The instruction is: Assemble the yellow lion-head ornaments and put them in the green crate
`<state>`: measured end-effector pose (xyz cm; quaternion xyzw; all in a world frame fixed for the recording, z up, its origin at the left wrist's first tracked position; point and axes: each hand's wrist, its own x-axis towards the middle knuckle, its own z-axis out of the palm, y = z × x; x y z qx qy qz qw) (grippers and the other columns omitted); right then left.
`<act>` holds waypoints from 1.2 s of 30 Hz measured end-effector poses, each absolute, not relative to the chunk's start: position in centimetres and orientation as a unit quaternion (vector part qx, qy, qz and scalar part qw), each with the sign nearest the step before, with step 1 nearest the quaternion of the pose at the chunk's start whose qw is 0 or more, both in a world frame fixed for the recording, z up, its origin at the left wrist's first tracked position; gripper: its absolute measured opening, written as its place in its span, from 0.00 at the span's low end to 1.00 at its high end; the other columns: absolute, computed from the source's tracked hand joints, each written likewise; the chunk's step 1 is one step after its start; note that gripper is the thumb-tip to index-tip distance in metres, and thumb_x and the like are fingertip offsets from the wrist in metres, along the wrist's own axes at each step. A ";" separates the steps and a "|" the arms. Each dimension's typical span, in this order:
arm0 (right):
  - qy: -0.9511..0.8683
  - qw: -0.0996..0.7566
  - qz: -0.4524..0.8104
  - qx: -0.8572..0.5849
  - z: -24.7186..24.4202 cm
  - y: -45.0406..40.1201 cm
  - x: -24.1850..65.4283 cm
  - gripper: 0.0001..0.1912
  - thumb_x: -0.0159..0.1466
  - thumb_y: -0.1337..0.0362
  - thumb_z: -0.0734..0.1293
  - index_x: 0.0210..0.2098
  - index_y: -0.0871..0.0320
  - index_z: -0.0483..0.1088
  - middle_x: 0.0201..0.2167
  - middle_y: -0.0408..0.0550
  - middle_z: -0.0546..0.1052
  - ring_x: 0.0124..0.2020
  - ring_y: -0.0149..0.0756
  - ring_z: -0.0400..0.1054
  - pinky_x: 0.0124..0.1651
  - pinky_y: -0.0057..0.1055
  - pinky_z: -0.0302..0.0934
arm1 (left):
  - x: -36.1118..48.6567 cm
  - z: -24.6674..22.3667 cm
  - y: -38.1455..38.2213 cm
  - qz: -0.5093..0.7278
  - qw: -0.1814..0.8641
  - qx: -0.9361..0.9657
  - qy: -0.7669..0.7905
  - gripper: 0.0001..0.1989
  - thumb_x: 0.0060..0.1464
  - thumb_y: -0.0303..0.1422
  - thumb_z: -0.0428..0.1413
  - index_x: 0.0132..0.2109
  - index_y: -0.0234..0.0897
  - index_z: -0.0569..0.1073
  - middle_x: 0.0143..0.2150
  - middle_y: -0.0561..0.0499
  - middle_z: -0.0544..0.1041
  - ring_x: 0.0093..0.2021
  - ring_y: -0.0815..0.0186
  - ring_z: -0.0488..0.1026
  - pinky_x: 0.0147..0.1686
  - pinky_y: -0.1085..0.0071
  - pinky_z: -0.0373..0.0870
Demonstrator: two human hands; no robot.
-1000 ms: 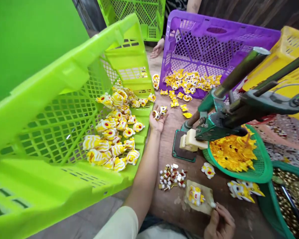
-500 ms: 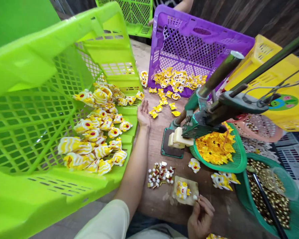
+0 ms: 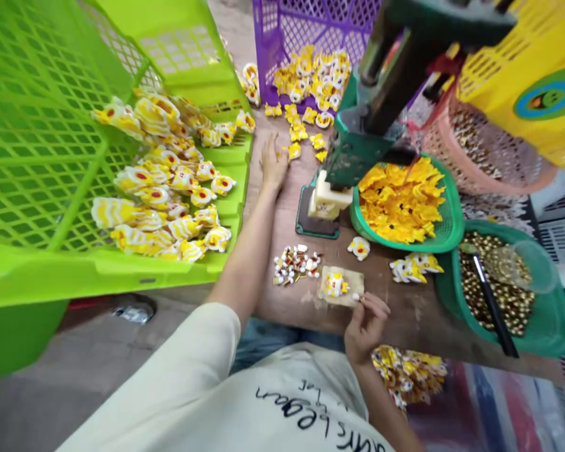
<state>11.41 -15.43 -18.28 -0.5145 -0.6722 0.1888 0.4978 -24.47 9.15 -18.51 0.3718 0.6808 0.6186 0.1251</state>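
My left hand [image 3: 274, 164] reaches far forward on the wooden table, palm down, with its fingers stretched out and apart. Just right of its fingers lies a small yellow plastic piece [image 3: 294, 150], one of several scattered there. My right hand [image 3: 368, 323] is closed in a pinch on a small white-tipped piece [image 3: 356, 297] at the near right corner of a beige block [image 3: 327, 300]. On that block rests a yellow-and-white plastic figure part [image 3: 335, 284]. Left of the block is a loose pile of small white and gold pieces [image 3: 295, 265].
A green hand press [image 3: 358, 147] stands mid-table. Beside it are a green basket of yellow parts [image 3: 454, 213] and a teal basin of gold beads [image 3: 558, 314]. The lime crate [image 3: 169, 267] flanks my left arm; a purple crate [image 3: 265, 63] stands at the back.
My view has tipped downward, showing more of my shirt and lap. My left hand has turned from palm up to palm down, beside the scattered yellow pieces. My right hand keeps its pinch.
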 end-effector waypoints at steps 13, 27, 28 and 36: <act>-0.635 0.514 0.253 -0.517 -17.7 -14.8 11.5 0.05 0.67 0.65 0.65 0.42 0.56 0.71 0.39 0.49 0.73 0.45 0.38 0.67 0.49 0.40 0.64 | -15.0 -15.8 -5.8 0.606 0.150 0.391 0.676 0.16 0.59 0.30 0.55 0.54 0.41 0.69 0.59 0.46 0.69 0.65 0.58 0.61 0.66 0.59 0.54; -0.662 0.503 0.253 -0.495 -14.8 -13.4 10.6 0.04 0.66 0.66 0.66 0.38 0.55 0.74 0.37 0.47 0.75 0.44 0.37 0.69 0.50 0.38 0.62 | -7.2 -13.0 -13.8 0.327 0.285 0.739 0.515 0.19 0.61 0.41 0.55 0.55 0.37 0.70 0.49 0.44 0.76 0.52 0.57 0.68 0.54 0.58 0.57; -0.657 0.501 0.262 -0.498 -14.9 -13.3 10.6 0.04 0.66 0.65 0.66 0.37 0.55 0.74 0.37 0.47 0.75 0.43 0.37 0.69 0.49 0.38 0.62 | -7.2 -13.0 -13.7 0.318 0.287 0.741 0.517 0.19 0.61 0.42 0.55 0.55 0.37 0.69 0.49 0.44 0.76 0.52 0.57 0.68 0.54 0.58 0.55; -0.639 0.474 0.318 -0.515 -15.0 -12.6 10.4 0.08 0.66 0.59 0.67 0.36 0.56 0.75 0.36 0.47 0.76 0.42 0.37 0.70 0.48 0.37 0.64 | -7.4 -12.2 -14.0 0.290 0.304 0.727 0.543 0.22 0.59 0.45 0.56 0.57 0.41 0.70 0.51 0.45 0.76 0.54 0.55 0.68 0.57 0.57 0.51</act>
